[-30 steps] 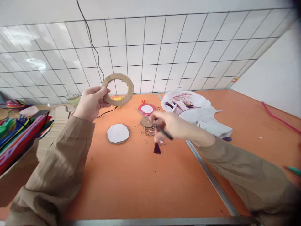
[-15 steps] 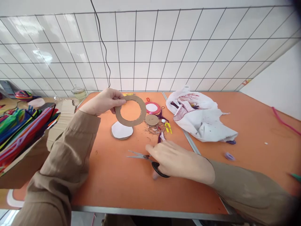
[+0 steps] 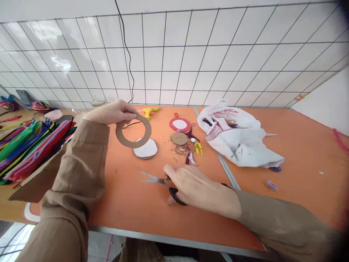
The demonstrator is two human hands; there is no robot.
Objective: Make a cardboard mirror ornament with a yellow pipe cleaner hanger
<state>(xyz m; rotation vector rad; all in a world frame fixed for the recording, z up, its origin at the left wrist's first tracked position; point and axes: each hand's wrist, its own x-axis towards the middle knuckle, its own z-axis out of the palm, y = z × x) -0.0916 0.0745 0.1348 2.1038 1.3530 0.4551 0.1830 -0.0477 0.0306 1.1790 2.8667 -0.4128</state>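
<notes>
Pinched in my left hand (image 3: 120,111) is a flat cardboard ring (image 3: 148,129), held up above the table by its upper edge. Below and slightly right of it lies a cardboard disc with a white face (image 3: 148,150), partly covered by the ring from this angle. My right hand (image 3: 196,187) grips scissors (image 3: 155,179) by their black handles. The blades are parted and point left, with nothing between them. Beyond the right hand are a plain cardboard disc (image 3: 179,138), a red-rimmed white disc (image 3: 187,125) and a yellow U-shaped clip (image 3: 199,148).
A yellow glue gun (image 3: 148,112) rests at the back of the orange table (image 3: 131,211). To the right is a crumpled white bag (image 3: 245,145), and farther right a small purple ring (image 3: 272,185). A box of colourful pipe cleaners (image 3: 35,145) stands at left.
My left hand has carried the cardboard ring a little left, uncovering the glue gun. The scissors stay parted in my right hand. The view has turned slightly left.
</notes>
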